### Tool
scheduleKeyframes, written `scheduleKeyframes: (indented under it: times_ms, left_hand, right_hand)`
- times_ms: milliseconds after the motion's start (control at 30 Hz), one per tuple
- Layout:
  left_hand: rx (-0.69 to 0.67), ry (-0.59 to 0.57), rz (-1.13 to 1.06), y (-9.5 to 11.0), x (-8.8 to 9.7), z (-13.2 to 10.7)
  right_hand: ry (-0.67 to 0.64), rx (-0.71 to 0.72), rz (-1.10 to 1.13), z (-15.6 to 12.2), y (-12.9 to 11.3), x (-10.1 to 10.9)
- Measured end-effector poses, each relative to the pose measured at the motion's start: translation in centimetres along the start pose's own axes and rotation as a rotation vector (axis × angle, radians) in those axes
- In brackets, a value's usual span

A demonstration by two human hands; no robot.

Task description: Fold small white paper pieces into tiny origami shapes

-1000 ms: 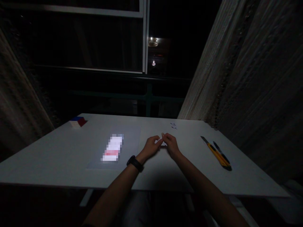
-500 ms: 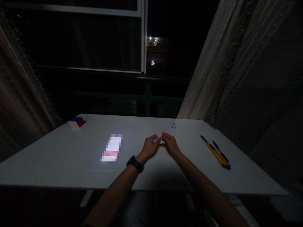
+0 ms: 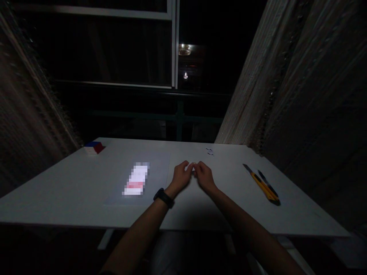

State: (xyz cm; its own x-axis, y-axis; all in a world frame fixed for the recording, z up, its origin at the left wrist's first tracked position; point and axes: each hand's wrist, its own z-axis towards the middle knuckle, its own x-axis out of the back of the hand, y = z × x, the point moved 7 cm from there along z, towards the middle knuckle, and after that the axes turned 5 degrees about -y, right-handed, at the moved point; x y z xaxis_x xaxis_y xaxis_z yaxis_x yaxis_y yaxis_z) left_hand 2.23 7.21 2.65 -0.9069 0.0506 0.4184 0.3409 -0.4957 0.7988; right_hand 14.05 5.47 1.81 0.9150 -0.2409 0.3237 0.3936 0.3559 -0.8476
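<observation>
Blue, red and white, a cube sits on the bench, left of a lit phone; at centre, the left hand meets the right hand, fingers pinching a mostly hidden white piece; marked slips, a yellow utility knife and a pen lie rightward.

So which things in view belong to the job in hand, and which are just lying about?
In hand, apparently:
left hand
right hand
pale bit between them, mostly hidden

Seemingly lying about:
small dark-marked pieces
yellow cutter
pen
lit screen
sheet
coloured block
</observation>
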Motion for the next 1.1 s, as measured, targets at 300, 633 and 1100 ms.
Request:
scheduleKeyframes:
  times_ms: [300,633,1100]
  left_hand:
    - [0.080,-0.047,-0.148,-0.3,-0.2,-0.1]
    - [0.120,-0.042,-0.137,-1.3,-0.6,0.1]
    - [0.145,0.023,-0.149,-1.8,0.2,0.4]
  right_hand:
    - [-0.047,-0.051,0.116,0.2,0.7,-0.2]
    - [-0.035,-0.062,0.125,0.3,0.9,0.2]
    - [-0.033,0.000,-0.139,0.1,0.1,0.6]
